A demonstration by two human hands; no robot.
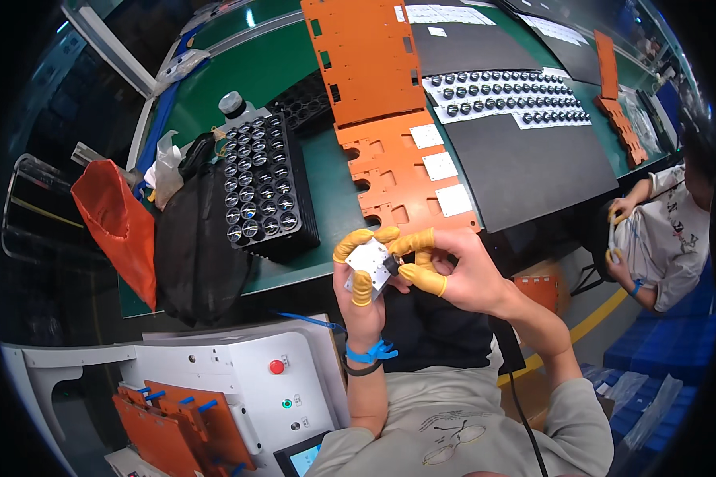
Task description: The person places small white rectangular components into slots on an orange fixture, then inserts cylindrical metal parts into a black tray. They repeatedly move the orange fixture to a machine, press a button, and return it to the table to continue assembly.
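My left hand (363, 312), in yellow finger cots, grips a small white square plate (366, 261) by its edges above my lap. My right hand (465, 270), also in yellow finger cots, pinches a small black round part (391, 265) against the plate's right side. Whether the part is fixed to the plate or just touching it, I cannot tell. Just beyond my hands lies an orange slotted board (382, 163), with 3 more white square plates (440, 166) along its right side.
A black tray (304, 208) of clear-topped round parts stands left on the green table. Black mats (525, 163) and rows of black-knobbed white plates (497, 103) lie at the right. A white machine (239, 358) with a red button is at lower left. Another person (660, 230) sits at right.
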